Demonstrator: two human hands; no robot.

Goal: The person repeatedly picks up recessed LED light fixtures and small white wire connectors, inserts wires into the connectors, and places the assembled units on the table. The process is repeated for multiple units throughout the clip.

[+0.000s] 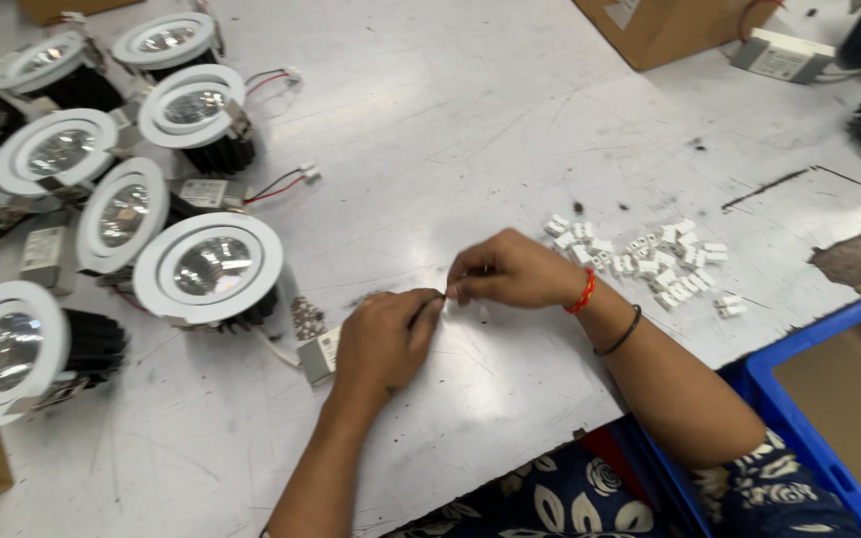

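Note:
My left hand (pixel 383 341) and my right hand (pixel 510 269) meet over the white table (pixel 470 130), fingertips almost touching. My left hand pinches a thin wire end (pixel 430 297) that runs from a small white driver box (pixel 318 354) beside it. A small white connector seems pinched in my right fingers, mostly hidden. A red thread and a dark band circle my right wrist. The nearest round white downlight (pixel 209 267) lies just left of my left hand.
Several white downlights with black heat sinks (pixel 57 151) crowd the left side. A pile of small white connectors (pixel 650 261) lies to the right of my right hand. A blue crate (pixel 809 389) stands at the lower right, a cardboard box (pixel 670 25) at the top.

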